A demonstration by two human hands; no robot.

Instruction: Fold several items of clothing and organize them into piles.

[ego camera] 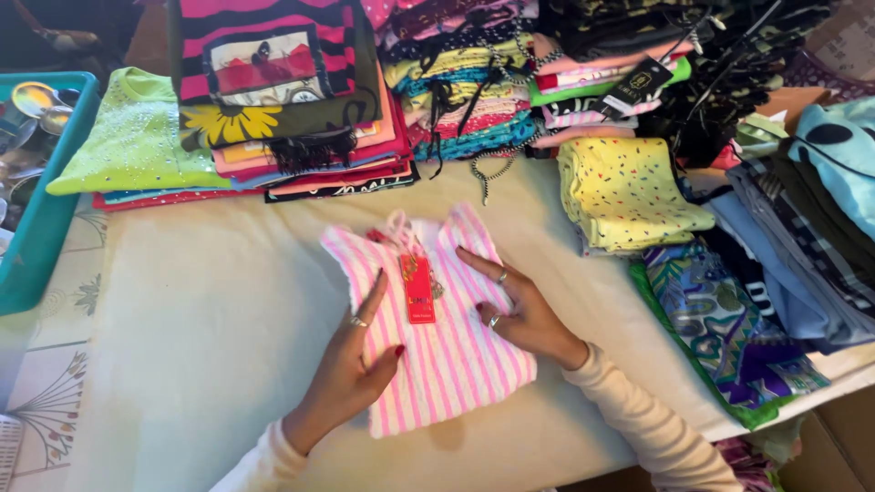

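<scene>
Both your hands lie flat on the pink striped top (447,355).
Left hand (351,369) and right hand (515,310) spread open, flanking its red tag (418,290); yellow folded shirt (629,193) up-right of top.

A pink and white striped top (447,351) is lying folded on the pale table (210,319). A red tag (418,288) is hanging on its front. The left hand (351,364) is lying flat on the left side of the top, and the right hand (515,305) is lying flat on the right side. A yellow dotted shirt (624,191) is sitting near, at the right. A light green shirt (132,137) is lying at the back left, beside a teal bin (41,228).
</scene>
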